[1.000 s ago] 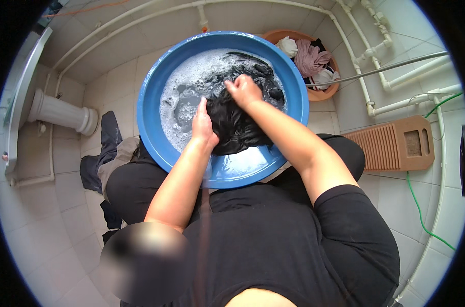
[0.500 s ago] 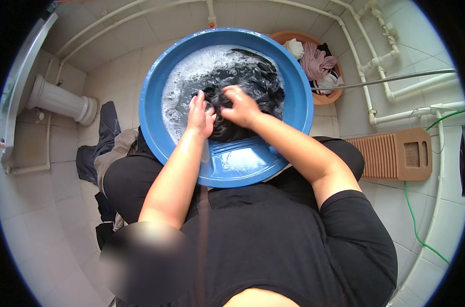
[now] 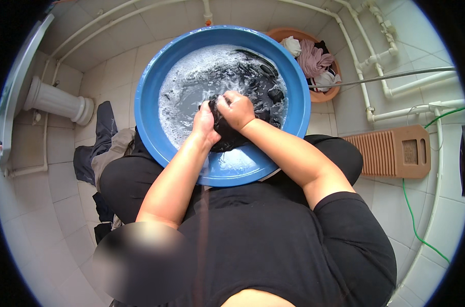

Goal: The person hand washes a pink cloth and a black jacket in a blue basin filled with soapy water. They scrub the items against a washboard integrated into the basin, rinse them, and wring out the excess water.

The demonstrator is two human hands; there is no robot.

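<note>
A large round blue basin rests between my knees, holding grey, foamy water. My left hand and my right hand are close together over its near half. Both are closed on a wet black garment, bunched up between them and hanging over the near sloped ledge of the basin. The rest of the black cloth floats in the water toward the far right. I cannot tell what kind of garment it is.
An orange-brown basin of pink, white and dark clothes stands behind on the right. A brown washboard lies at my right, by a green cord and white pipes. Dark and beige clothes lie left, near a white pedestal.
Both hands were apart and loosely open over the cloth, the right one blurred. They have come together, and the black garment is now gathered and lifted between them onto the ledge.
</note>
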